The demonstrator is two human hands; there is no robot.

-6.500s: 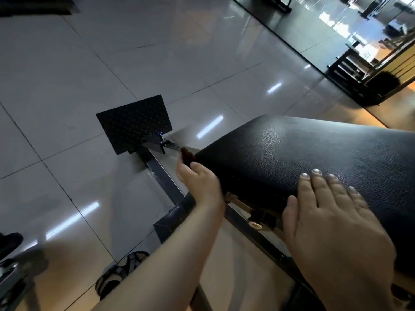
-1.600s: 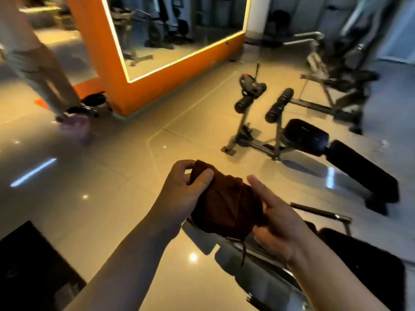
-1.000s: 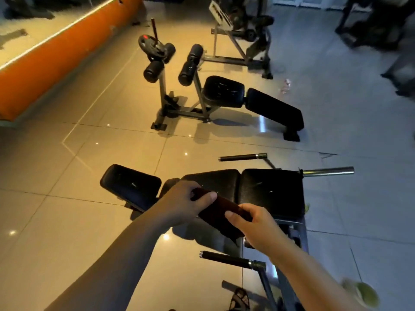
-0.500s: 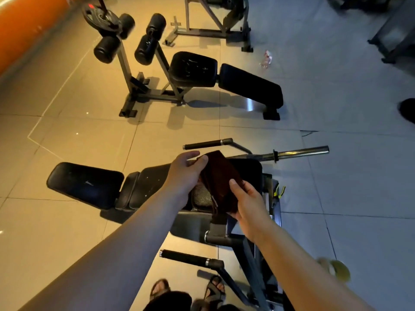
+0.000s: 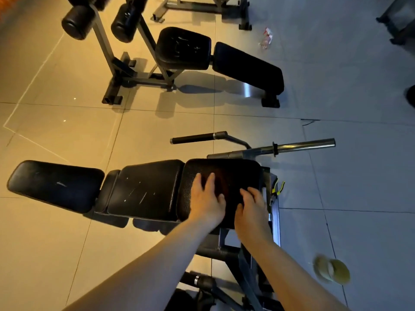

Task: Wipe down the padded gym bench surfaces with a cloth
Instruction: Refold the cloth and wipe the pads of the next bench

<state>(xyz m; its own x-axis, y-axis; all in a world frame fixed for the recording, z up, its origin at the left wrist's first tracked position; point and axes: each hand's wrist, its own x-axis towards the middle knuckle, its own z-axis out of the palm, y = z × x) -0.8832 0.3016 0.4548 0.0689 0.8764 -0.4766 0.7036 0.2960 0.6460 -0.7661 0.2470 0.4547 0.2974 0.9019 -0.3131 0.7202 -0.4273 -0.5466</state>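
The dark reddish-brown cloth [image 5: 226,184] lies spread on the black pebble-textured square seat pad [image 5: 244,173], its colour barely standing out against the black, and the black vinyl middle pad [image 5: 146,189] beside it carries thin pale scuff streaks, with one more whitish mark on the black rounded end pad [image 5: 56,185]. Glossy square floor tiles [image 5: 67,135] glow warm amber on the left and turn cool blue-grey on the right, crossed by thin dark grout lines. A shiny chrome bar [image 5: 307,145] catches the light, a yellow-green clip [image 5: 279,188] shows on the grey steel frame, and a blurred yellow-green round object [image 5: 332,271] sits low on the right.
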